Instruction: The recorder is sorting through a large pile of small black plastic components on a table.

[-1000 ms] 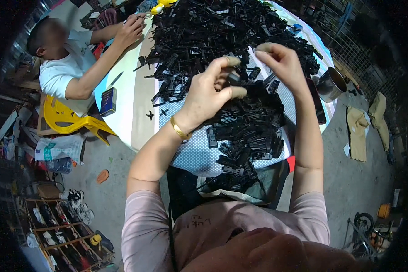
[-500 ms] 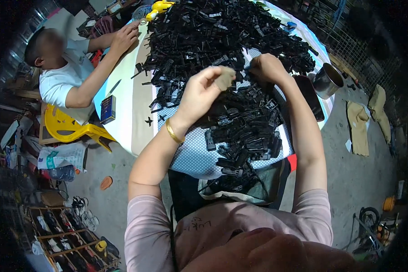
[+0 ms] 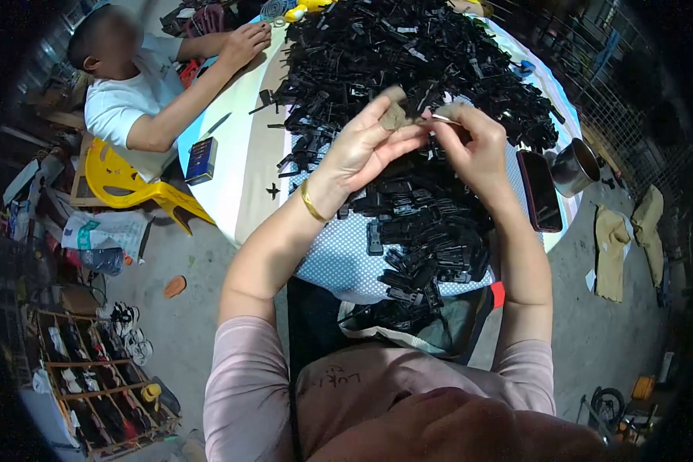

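My left hand (image 3: 366, 150) is raised over the table, palm turned right, with tan finger covers (image 3: 393, 117) on its thumb side. Its fingertips close toward a small dark piece, mostly hidden. Meeting it from the right, my right hand (image 3: 473, 142) pinches a thin, pale object (image 3: 445, 119) whose kind I cannot make out. Beneath and beyond both hands lies a large heap of black plastic clip-like parts (image 3: 362, 58). A smaller pile of such parts (image 3: 431, 223) is nearer me on a dotted cloth (image 3: 335, 258).
A phone (image 3: 540, 189) and a metal cup (image 3: 574, 168) stand at the table's right. On the left are a dark blue box (image 3: 201, 160) and a slim pointed tool (image 3: 220, 122). Another person (image 3: 142, 104) sits there by a yellow chair (image 3: 123, 181). More parts fill a lap bag (image 3: 446, 323).
My hands have come together over the heap; the right one has drawn away from the parts, and the left one's fingers have extended. The whole view has shifted slightly.
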Available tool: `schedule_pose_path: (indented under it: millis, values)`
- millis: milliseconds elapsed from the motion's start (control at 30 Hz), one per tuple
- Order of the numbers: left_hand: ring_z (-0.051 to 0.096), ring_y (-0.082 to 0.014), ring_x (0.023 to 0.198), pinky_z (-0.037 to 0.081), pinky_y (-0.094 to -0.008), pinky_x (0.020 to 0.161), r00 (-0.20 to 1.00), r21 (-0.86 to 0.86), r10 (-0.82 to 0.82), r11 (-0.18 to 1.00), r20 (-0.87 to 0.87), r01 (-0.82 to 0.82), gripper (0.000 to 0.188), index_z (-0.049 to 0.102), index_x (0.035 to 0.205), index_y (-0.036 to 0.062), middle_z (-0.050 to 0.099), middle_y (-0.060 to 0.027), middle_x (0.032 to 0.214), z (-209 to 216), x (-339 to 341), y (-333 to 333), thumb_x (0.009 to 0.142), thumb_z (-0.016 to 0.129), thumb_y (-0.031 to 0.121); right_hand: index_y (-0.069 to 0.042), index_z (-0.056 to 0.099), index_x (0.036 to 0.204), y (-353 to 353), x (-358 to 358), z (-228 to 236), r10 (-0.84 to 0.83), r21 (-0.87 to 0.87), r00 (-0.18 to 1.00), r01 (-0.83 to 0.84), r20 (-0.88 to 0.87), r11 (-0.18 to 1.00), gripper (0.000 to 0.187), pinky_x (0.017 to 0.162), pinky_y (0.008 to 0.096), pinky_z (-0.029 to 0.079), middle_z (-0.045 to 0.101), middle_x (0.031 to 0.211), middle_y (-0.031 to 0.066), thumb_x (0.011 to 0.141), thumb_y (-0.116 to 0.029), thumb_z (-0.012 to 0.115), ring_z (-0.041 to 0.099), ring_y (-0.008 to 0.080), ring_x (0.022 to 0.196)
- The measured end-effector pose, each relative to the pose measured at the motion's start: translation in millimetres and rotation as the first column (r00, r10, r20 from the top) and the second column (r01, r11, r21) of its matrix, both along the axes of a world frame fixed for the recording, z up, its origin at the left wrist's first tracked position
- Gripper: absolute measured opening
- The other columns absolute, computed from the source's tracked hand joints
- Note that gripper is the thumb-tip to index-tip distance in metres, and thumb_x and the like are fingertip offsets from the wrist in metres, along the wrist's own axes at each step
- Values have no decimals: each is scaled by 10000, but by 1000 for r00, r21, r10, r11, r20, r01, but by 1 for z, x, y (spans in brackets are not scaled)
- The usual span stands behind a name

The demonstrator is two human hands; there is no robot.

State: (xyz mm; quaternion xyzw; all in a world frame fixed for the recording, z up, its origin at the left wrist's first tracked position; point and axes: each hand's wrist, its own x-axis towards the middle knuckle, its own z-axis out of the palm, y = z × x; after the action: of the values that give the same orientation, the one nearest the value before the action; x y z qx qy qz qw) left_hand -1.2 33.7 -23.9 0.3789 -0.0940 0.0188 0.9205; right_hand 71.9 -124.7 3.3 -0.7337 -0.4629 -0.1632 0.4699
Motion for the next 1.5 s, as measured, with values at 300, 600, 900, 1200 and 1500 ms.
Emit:
schedule_pose_path:
  millis: [300, 600, 900, 1200, 1500]
  values:
    - [501, -288, 1057, 417, -407, 911, 964, 54, 2, 998, 266, -17, 611, 165, 1299, 76, 484, -192, 1135, 9, 0, -2, 833, 550, 166, -16, 598, 847, -4, 6, -2, 325, 361, 827, -160, -459, 919, 124, 453, 159, 228, 484, 662, -71, 802, -131, 591, 337, -1, 517]
    - [495, -210, 1067, 403, -325, 930, 928, 145, -33, 989, 371, -22, 669, 295, 1271, 50, 436, -168, 1212, 23, -10, 5, 740, 669, 211, 6, 614, 823, 8, -12, -12, 285, 295, 845, -160, -453, 942, 137, 555, 192, 403, 594, 708, -1, 788, -125, 605, 502, 51, 609]
    - [550, -156, 959, 459, -228, 813, 962, 85, 194, 973, 192, -214, 474, 405, 1187, 11, 553, -124, 1040, 16, -6, 11, 769, 622, 57, -10, 578, 884, 8, -4, -14, 207, 164, 916, -158, -344, 974, 134, 477, 178, 323, 474, 635, -51, 805, -117, 570, 405, 26, 541]
    - [565, -124, 843, 460, -225, 743, 817, 553, 419, 601, 397, -577, 396, 448, 1089, -10, 567, -90, 955, 13, -14, -17, 738, 631, 12, -31, 557, 935, 4, -1, -12, 326, 115, 799, -313, -504, 943, 226, 431, 159, 264, 472, 643, -47, 879, -233, 474, 363, 9, 496]
    - [550, -95, 830, 463, -219, 751, 829, 576, 420, 597, 369, -558, 331, 496, 1032, -21, 566, -58, 938, 10, -14, -16, 737, 641, 17, -24, 569, 919, 0, -4, -6, 286, 139, 797, -252, -532, 958, 239, 435, 159, 279, 480, 623, -47, 879, -242, 481, 372, 9, 490]
